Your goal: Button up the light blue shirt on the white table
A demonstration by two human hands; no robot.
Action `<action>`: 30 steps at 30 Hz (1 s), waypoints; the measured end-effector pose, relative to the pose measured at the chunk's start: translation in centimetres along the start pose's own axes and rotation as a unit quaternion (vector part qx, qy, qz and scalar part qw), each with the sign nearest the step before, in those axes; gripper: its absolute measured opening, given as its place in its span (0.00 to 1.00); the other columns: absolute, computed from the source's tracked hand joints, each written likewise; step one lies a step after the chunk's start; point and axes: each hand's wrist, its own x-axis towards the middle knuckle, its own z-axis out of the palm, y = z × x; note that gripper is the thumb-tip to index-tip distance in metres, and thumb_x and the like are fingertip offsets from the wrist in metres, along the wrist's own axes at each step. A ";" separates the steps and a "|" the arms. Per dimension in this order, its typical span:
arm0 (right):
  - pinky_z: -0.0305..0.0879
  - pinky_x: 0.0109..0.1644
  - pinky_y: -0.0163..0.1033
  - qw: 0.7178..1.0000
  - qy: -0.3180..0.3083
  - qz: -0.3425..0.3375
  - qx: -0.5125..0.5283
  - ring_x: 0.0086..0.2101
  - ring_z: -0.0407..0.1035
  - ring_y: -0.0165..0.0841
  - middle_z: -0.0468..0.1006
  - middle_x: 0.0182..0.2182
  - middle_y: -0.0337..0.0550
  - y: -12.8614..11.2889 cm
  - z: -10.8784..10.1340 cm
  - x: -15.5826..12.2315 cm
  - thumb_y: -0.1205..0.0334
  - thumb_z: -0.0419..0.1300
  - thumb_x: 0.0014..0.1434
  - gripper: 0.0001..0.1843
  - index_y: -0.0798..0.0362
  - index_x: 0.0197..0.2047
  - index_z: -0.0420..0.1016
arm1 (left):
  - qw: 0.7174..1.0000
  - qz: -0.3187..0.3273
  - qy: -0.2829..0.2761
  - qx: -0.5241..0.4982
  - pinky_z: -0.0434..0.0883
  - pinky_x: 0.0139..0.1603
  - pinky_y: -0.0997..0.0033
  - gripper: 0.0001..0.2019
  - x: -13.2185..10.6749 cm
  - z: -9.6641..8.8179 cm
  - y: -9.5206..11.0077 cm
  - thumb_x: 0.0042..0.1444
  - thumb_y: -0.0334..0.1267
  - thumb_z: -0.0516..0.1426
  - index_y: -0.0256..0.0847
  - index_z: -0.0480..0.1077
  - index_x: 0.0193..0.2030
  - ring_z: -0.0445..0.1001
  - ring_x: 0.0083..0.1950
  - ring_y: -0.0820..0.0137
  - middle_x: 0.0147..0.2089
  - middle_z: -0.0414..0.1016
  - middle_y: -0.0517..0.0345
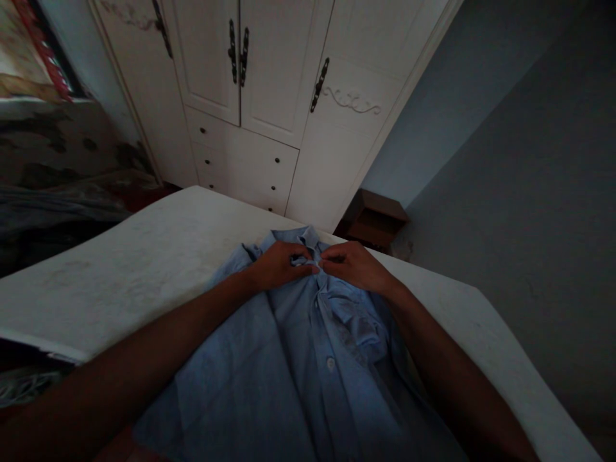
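Observation:
A blue button-up shirt [289,359] lies front side up, its collar [308,237] pointing away from me. Just below that collar, my left hand [283,264] pinches the fabric at the front opening. Facing it from the other side, my right hand [353,264] also has thumb and finger closed on the placket, with the fingertips of both hands nearly touching. Whatever small part sits between the fingertips is too dim to make out. Farther down the placket, a pale button [330,364] shows. The cloth bunches on the right of the chest.
Under the shirt is a white tabletop [158,256] with angled edges. A white wardrobe [269,83] with dark handles and drawers stands behind it. A small brown cabinet [378,218] sits beyond the table's far edge. Dark cloth [58,215] is heaped at left.

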 end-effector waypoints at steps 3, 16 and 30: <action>0.48 0.26 0.32 1.000 -0.007 0.006 0.027 0.23 0.57 0.25 0.63 0.19 0.34 0.1 0.1 0.0 0.61 0.55 0.54 0.12 0.57 0.26 0.75 | 1.000 0.001 -0.005 -0.009 0.68 0.39 0.72 0.13 0.1 0.1 0.0 0.53 0.46 0.59 0.38 0.75 0.36 0.75 0.37 0.68 0.35 0.79 0.56; 0.54 0.28 0.31 0.999 0.009 0.028 0.038 0.24 0.63 0.26 0.69 0.20 0.35 2.3 1.6 0.8 0.64 0.56 0.51 0.09 0.56 0.25 0.75 | 0.994 -0.026 -0.018 -0.108 0.68 0.38 0.73 0.12 0.2 -0.1 0.3 0.51 0.45 0.59 0.38 0.76 0.34 0.75 0.37 0.67 0.34 0.79 0.57; 0.53 0.18 0.28 0.952 0.005 0.109 0.287 0.17 0.59 0.22 0.71 0.18 0.34 1.9 -1.6 0.3 0.53 0.65 0.46 0.15 0.55 0.23 0.68 | 0.991 0.046 -0.128 0.001 0.67 0.41 0.72 0.13 -0.1 -3.7 0.3 0.54 0.36 0.53 0.39 0.74 0.44 0.74 0.40 0.69 0.42 0.78 0.56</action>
